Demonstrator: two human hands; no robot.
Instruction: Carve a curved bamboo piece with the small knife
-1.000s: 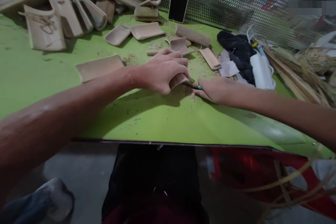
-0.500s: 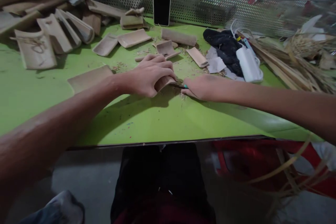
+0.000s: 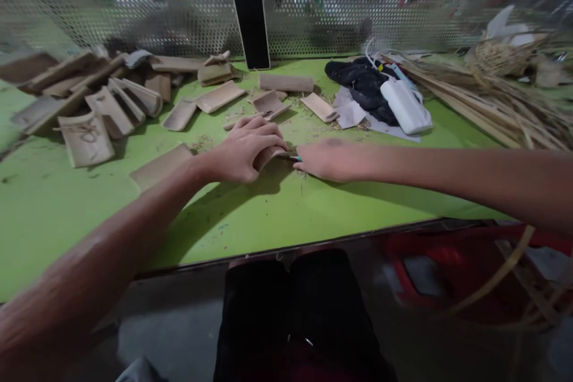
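My left hand is closed over a curved piece of split bamboo, pressing it down near the middle of the green table. My right hand is wrapped round a slim knife, of which a dark blade and a bit of green handle show. The blade's tip meets the right end of the bamboo piece; the fingers hide most of the handle. Pale shavings lie around both hands. A flat bamboo piece rests beside my left wrist, and a small curved piece lies just beyond my left hand.
Many split bamboo pieces are heaped at the left. A phone leans on the perforated metal screen. To the right lie a black glove-like cloth, a white power bank and long bamboo strips. A red stool stands below the table edge.
The camera view has tilted up and turned slightly, showing more of the screen. Both hands keep their hold on the bamboo and knife, with little visible movement.
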